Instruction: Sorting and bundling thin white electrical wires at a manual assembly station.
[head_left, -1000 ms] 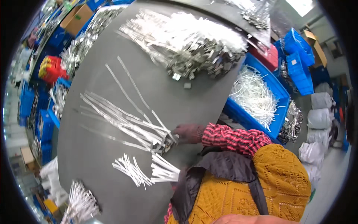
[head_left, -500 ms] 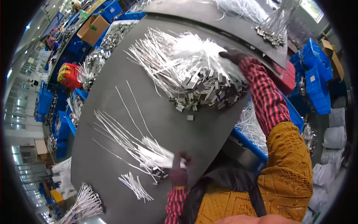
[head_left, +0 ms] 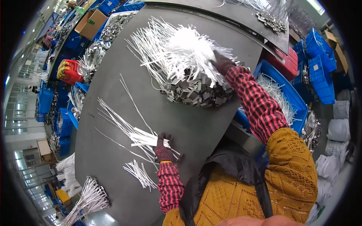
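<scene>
On my feed, landmark is the big heap [head_left: 188,49]: white strands with dark grey metal pieces [head_left: 198,90] massed along its near edge, lying on the grey table [head_left: 211,124].

Left hand [head_left: 163,150], dark glove: on the person's side of the heap and a bit left of it, well apart from it. Fingers closed around a bunch of short white strips [head_left: 145,138]; strip ends poke out both sides of the fist. That bunch sits above some long thin strands [head_left: 122,125], which fan out away from the hand, left of the heap and nearer the person.

Right hand [head_left: 223,64], also gloved: at the heap's right flank, touching the white strands. Its fingers are buried or blurred from here, so I can't tell how far open they are or whether they have hold of anything.

Small loose spread of white strips [head_left: 140,175]: further toward the person than the left hand, well apart from the heap. Bigger tied-looking bundle [head_left: 88,197]: furthest left and nearest of the lot, relative to the heap. Blue bin [head_left: 290,94] with more white strips: right of the heap, beyond the right forearm.
</scene>
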Motion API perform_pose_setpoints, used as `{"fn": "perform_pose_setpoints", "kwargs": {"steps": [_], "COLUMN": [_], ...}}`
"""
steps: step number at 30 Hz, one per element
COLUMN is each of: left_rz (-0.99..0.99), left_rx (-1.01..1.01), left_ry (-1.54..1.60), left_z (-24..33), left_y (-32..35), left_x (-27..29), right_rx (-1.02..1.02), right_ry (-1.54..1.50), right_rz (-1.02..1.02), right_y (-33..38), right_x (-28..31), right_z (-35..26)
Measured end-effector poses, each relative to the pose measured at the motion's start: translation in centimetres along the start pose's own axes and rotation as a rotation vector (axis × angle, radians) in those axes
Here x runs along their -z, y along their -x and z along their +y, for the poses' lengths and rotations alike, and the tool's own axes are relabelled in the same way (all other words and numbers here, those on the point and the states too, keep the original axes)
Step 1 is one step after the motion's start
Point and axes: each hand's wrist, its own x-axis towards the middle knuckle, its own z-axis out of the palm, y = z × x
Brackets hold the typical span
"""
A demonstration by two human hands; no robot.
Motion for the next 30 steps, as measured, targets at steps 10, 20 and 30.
{"fn": "perform_pose_setpoints", "kwargs": {"steps": [10, 20, 30], "left_rz": [-0.360, -0.297, -0.306], "left_rx": [-0.002, 0.005, -0.042], "left_ry": [-0.165, -0.102, 0.060], "left_z": [5.6, 5.9, 5.4], "left_y": [5.2, 7.7, 8.9], "left_x": [-0.5, 2.0, 5.5], "right_rx": [0.411, 0.520, 0.426], "right_ry": [-0.303, -0.048, -0.503], "right_rz": [0.059, -0.023, 0.593], "right_y": [22.7, 21.3, 23.4], "right_x": [-1.5, -8.8, -5.3], "right_z": [-10.4, -15.2, -11.8]}}
